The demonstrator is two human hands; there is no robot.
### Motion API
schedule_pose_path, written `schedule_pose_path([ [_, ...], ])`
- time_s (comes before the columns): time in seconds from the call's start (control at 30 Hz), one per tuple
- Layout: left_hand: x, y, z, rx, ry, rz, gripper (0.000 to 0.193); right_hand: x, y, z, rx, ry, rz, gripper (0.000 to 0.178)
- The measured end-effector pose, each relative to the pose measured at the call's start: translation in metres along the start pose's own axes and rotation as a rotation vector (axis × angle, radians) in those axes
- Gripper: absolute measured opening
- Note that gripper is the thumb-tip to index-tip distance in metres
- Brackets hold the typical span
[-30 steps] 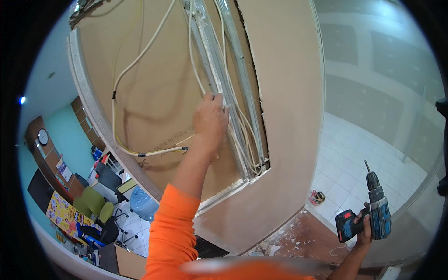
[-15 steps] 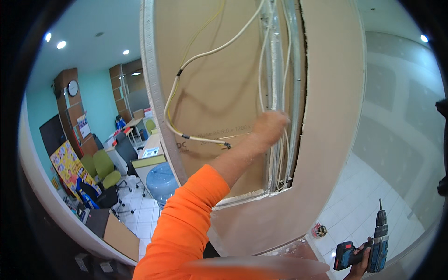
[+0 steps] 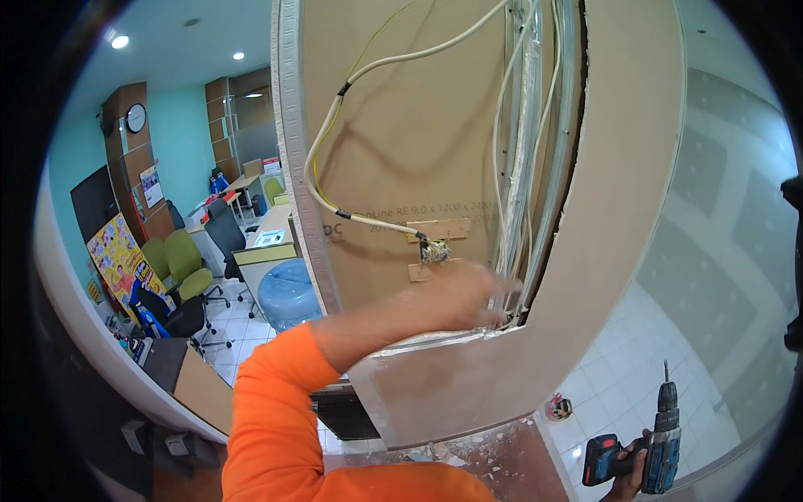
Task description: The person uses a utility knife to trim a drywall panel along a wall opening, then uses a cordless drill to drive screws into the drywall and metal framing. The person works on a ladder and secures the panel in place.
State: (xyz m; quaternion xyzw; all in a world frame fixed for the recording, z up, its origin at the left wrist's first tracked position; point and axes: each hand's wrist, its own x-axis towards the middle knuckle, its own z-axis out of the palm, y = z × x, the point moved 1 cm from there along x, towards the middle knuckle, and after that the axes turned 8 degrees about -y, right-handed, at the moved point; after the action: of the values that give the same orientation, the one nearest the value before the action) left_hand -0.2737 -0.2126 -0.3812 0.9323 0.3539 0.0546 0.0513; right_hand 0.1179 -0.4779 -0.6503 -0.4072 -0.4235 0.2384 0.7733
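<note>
My left hand [image 3: 470, 297], in an orange sleeve, reaches across the lower part of an open wall cavity. Motion smears its fingers, so I cannot tell whether they hold anything; they are nearest to several white cables [image 3: 507, 251] beside a metal stud [image 3: 548, 159]. Just above the hand, a taped cable [image 3: 368, 220] ends in a bundle of bare wires at a small cutout [image 3: 434, 250] in the brown board [image 3: 401, 142]. At the lower right, my right hand [image 3: 631, 478] grips a blue and black cordless drill [image 3: 662, 452], its bit pointing up.
Broken plaster bits [image 3: 493, 452] litter the ledge below the wall. A small red and black object [image 3: 558, 407] lies on the tiled floor. To the left are a blue water bottle [image 3: 288, 293], green office chairs [image 3: 186, 261] and a desk [image 3: 266, 247].
My left hand has moved down along the cables toward the bottom of the cavity, uncovering the cutout. The view has shifted slightly; my right hand keeps hold of the drill.
</note>
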Motion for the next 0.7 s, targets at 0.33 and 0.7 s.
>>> schedule_pose_path([
  [0.33,-0.107,-0.078,-0.213,0.720,1.337,0.124,0.050,-0.007,0.004,0.043,-0.047,0.046,0.142,0.052],
  [0.7,-0.093,-0.158,-0.322,0.842,1.544,-0.460,0.103,0.053,-0.075,0.122,-0.307,-0.208,-0.117,0.043],
])
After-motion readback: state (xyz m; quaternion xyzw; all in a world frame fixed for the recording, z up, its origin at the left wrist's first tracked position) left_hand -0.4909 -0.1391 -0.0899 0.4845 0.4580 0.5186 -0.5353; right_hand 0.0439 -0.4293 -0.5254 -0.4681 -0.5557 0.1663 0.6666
